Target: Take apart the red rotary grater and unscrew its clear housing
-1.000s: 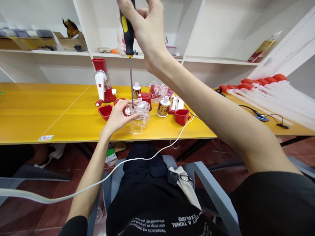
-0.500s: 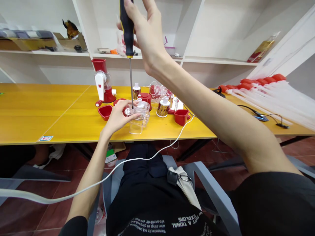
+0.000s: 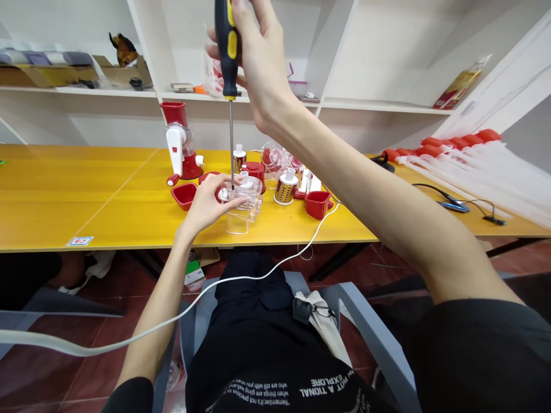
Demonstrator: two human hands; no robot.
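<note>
My right hand (image 3: 258, 49) is raised high and wrapped round the black and yellow handle of a screwdriver (image 3: 231, 115). The shaft points straight down, and its tip reaches the clear plastic housing (image 3: 243, 215) on the table. With thumb and fingers on either side, my left hand (image 3: 210, 201) grips that housing near the tip. Whatever the tip touches is too small to make out. Close by are a red square cup (image 3: 184, 197), a red part (image 3: 255, 171) behind the housing, and a gold grater drum (image 3: 286, 188) with a white end.
An assembled red and white rotary grater (image 3: 183, 143) stands at the back left. A red hopper (image 3: 317, 205) sits to the right. A white cable (image 3: 253, 279) runs across my lap onto the yellow table (image 3: 120, 212). Red-ended clear bags (image 3: 465, 149) lie far right.
The screwdriver handle has turned in my right hand, so more of its yellow side shows. Its upper end has shifted slightly right. My left hand stays on the housing.
</note>
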